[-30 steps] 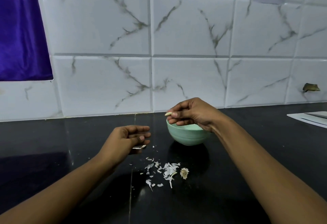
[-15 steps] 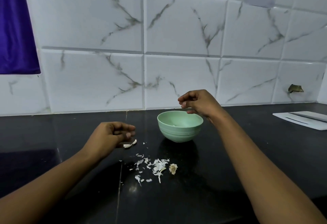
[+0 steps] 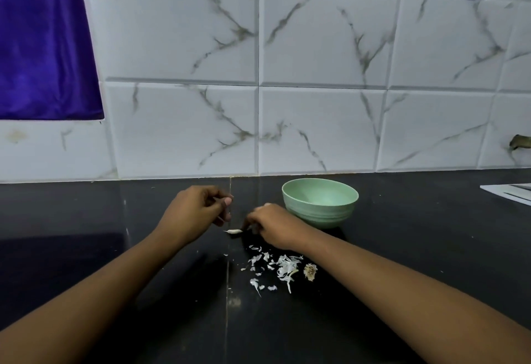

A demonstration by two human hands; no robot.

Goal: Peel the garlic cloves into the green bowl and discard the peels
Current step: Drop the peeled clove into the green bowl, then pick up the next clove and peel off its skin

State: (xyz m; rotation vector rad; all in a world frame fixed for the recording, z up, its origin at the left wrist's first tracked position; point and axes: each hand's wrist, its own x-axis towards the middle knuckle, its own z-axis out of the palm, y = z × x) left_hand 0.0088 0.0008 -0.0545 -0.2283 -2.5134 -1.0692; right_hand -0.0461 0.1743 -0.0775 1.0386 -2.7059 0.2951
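The green bowl stands on the black counter, just right of my hands; its bottom is hidden from this angle. A small white garlic clove lies on the counter between my hands. My right hand rests low on the counter left of the bowl, its fingertips pinching the clove's right end. My left hand hovers just above and left of the clove, fingers curled shut, apart from it. A scatter of white peels and a dry garlic root stub lie in front of my right wrist.
The black counter runs back to a white marbled tile wall. A white flat object lies at the far right edge. A purple curtain hangs at the upper left.
My right hand came away from above the bowl, moving down and left to the clove on the counter. My left hand lifted slightly off that clove.
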